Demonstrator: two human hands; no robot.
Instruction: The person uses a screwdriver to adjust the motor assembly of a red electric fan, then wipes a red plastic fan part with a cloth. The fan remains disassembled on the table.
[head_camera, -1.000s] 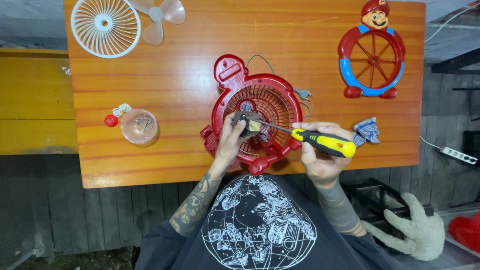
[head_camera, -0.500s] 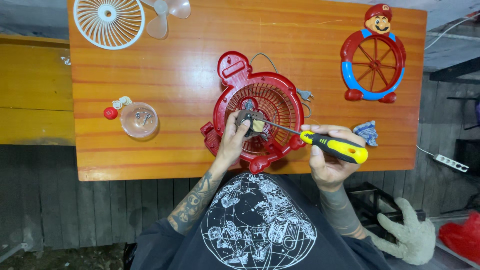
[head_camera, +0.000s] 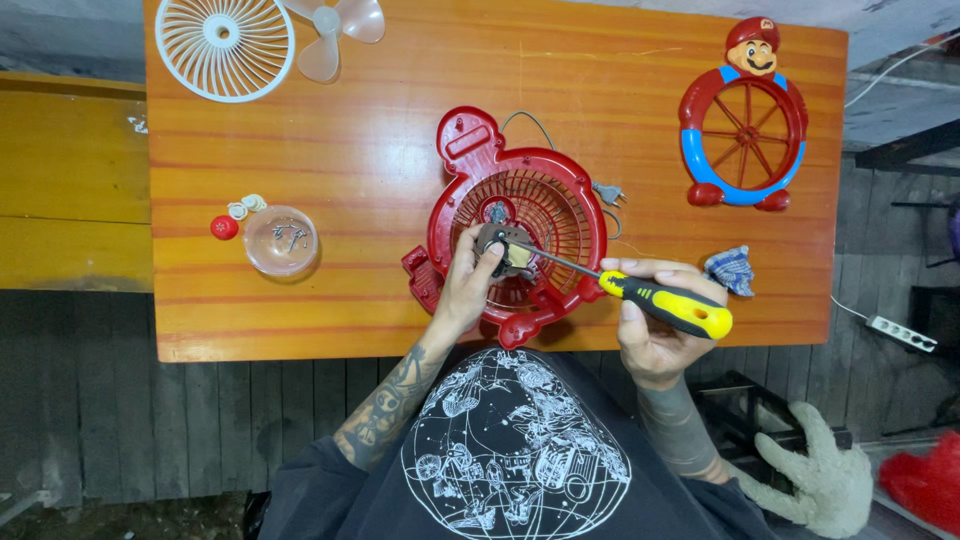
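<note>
Near the tabletop's front edge: left hand (head_camera: 468, 290) pinching motor (head_camera: 503, 243) in red fan housing (head_camera: 455, 165); right hand (head_camera: 655, 330) gripping screwdriver (head_camera: 665, 305).

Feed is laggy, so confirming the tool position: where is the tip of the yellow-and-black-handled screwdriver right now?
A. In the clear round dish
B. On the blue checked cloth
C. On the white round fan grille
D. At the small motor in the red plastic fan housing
D: the right hand holds the yellow-and-black-handled screwdriver, its shaft reaching to the small motor that the left hand steadies inside the red plastic fan housing.
</note>
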